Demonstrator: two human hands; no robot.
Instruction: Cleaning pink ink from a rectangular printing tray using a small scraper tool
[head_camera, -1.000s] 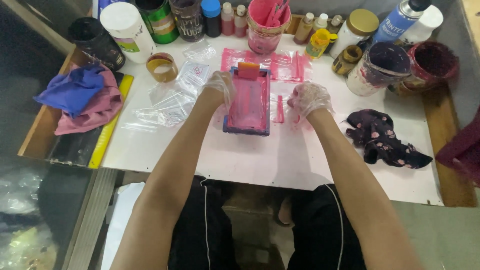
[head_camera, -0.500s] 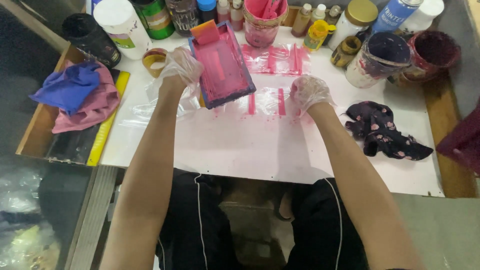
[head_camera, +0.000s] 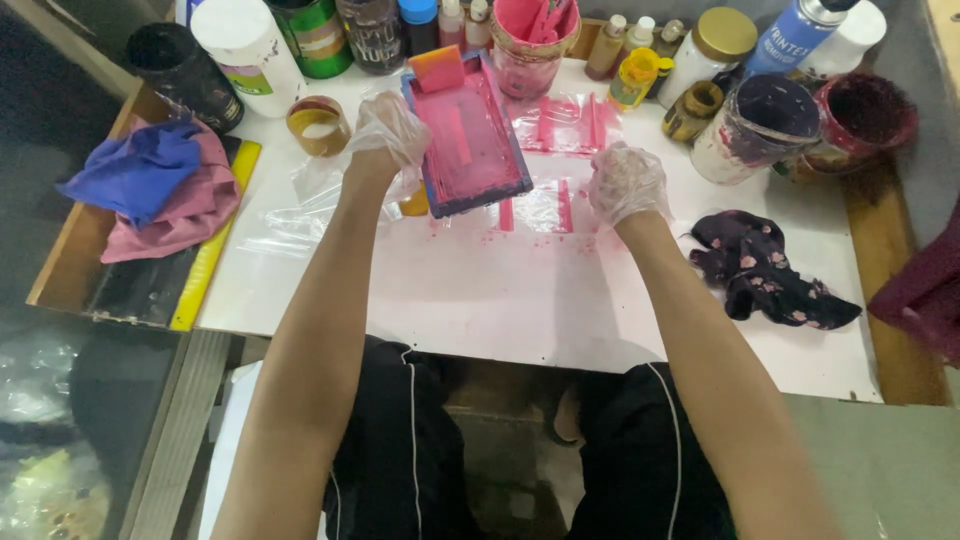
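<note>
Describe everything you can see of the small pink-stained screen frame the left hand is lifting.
The screen frame is a small rectangle with a dark blue border around a mesh panel soaked in pink ink, with paler streaks down its middle. It is tilted, its left edge raised off the white table and gripped by the gloved left hand. A squeegee with an orange-pink blade lies on its far end. Beneath and beside it lie clear plastic sheets printed with pink bars. The gloved right hand is apart from it.

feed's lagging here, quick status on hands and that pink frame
Left hand gloved, gripping pink screen frame, tilted off the table. Right hand gloved, closed beside pink printed film. Jars crowd behind.
</note>
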